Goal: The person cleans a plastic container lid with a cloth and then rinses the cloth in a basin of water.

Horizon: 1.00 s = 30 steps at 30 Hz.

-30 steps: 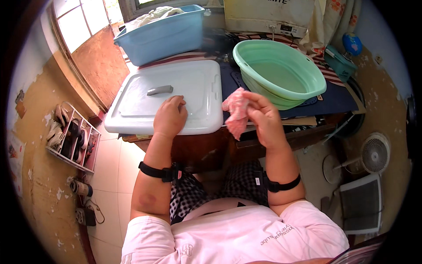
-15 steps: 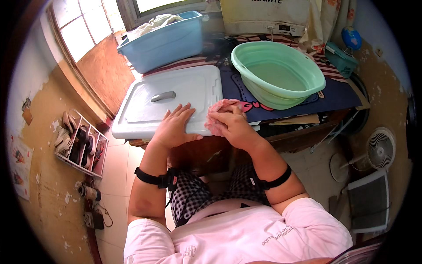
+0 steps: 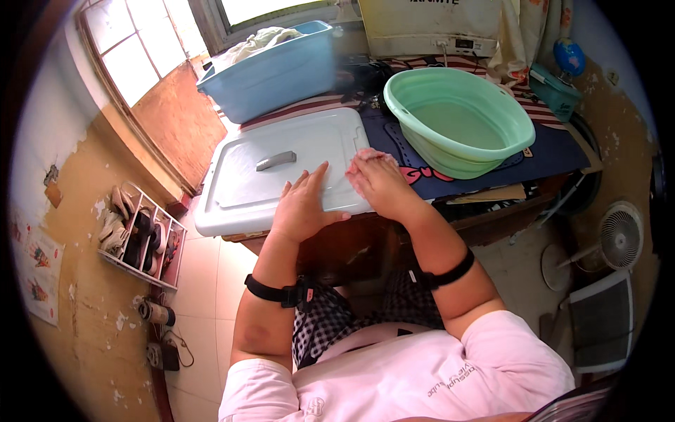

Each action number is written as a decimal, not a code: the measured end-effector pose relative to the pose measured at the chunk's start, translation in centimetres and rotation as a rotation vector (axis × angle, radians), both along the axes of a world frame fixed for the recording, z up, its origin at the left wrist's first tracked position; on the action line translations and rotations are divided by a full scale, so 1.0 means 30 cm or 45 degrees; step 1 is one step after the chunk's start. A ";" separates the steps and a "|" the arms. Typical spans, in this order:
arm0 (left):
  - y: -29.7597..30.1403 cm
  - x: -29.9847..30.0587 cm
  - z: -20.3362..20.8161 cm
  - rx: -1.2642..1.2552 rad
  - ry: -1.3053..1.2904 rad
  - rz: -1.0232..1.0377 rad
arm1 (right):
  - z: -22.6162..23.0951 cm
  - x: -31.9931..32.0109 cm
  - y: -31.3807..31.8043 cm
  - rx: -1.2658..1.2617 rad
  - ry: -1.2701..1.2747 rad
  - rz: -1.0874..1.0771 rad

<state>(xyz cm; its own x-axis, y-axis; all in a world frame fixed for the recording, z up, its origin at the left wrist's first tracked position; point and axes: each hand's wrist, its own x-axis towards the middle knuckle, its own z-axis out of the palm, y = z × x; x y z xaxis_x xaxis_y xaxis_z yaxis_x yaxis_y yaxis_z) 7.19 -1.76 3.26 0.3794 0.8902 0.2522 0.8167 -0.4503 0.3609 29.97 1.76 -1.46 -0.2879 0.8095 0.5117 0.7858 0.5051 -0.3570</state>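
A light grey-white plastic lid (image 3: 232,184) with a grey handle (image 3: 276,161) lies flat at the table's front left. My left hand (image 3: 304,205) is over its front part, fingers stretched and thumb spread, holding nothing. By the lid's right edge, my right hand (image 3: 385,184) is closed on a crumpled pink cloth (image 3: 358,184) and presses it against the lid. Much of the cloth is hidden beneath the fingers. To the right of that hand stands a mint-green basin (image 3: 460,151) with a little cloudy liquid at its bottom.
Behind the lid stands a blue tub (image 3: 274,81) heaped with pale fabric (image 3: 256,46). A dark blue mat (image 3: 485,169) covers the table's right part. On the floor are a shoe rack (image 3: 144,235) to the left and a fan (image 3: 621,235) to the right.
The view has shifted slightly. My right hand has slid the pink cloth a little farther back along the lid's right edge, its fingers now flatter over it. My left hand has edged to the right.
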 end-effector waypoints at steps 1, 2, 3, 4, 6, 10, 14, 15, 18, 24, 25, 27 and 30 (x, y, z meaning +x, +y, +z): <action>0.010 0.005 -0.004 -0.004 -0.015 0.007 | 0.026 0.009 -0.059 -0.010 0.057 0.052; 0.017 0.004 -0.015 -0.016 -0.026 0.018 | 0.033 0.006 -0.105 -0.027 0.118 0.108; 0.015 0.008 -0.016 -0.024 -0.026 0.007 | 0.033 -0.001 -0.147 -0.034 0.118 0.097; 0.010 0.009 -0.011 -0.003 -0.020 0.025 | 0.035 -0.016 -0.180 0.072 0.126 0.120; 0.015 0.012 -0.027 0.014 -0.017 0.030 | 0.021 -0.052 -0.227 0.175 0.129 0.131; 0.023 -0.016 -0.045 0.081 -0.025 0.009 | 0.030 -0.111 -0.252 0.291 0.047 0.198; 0.010 -0.022 -0.011 -0.002 -0.025 -0.057 | 0.025 0.012 -0.194 0.230 0.032 -0.014; 0.009 -0.023 -0.006 0.002 -0.027 -0.052 | 0.033 0.010 -0.193 0.184 0.013 -0.016; 0.032 -0.047 -0.015 -0.064 -0.143 -0.123 | 0.040 -0.039 -0.190 0.152 -0.050 -0.021; 0.082 -0.068 -0.036 -0.282 -0.758 0.197 | 0.043 -0.113 -0.147 0.066 -0.082 0.110; 0.107 -0.080 -0.080 -0.082 -0.678 0.201 | 0.044 -0.100 -0.149 0.090 -0.056 0.102; 0.114 -0.086 -0.097 -0.027 -0.624 0.217 | 0.048 -0.052 -0.149 0.067 -0.038 0.056; 0.077 -0.089 -0.021 0.014 -0.514 0.255 | 0.047 0.009 -0.150 -0.050 0.025 0.055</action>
<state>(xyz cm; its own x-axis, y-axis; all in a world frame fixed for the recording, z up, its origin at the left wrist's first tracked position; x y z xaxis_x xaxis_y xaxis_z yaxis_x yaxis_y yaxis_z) 4.51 0.55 2.64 0.0693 0.9326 0.3543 0.6828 -0.3033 0.6647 30.25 -2.75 -0.04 -0.3135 0.8160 0.4857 0.7562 0.5239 -0.3921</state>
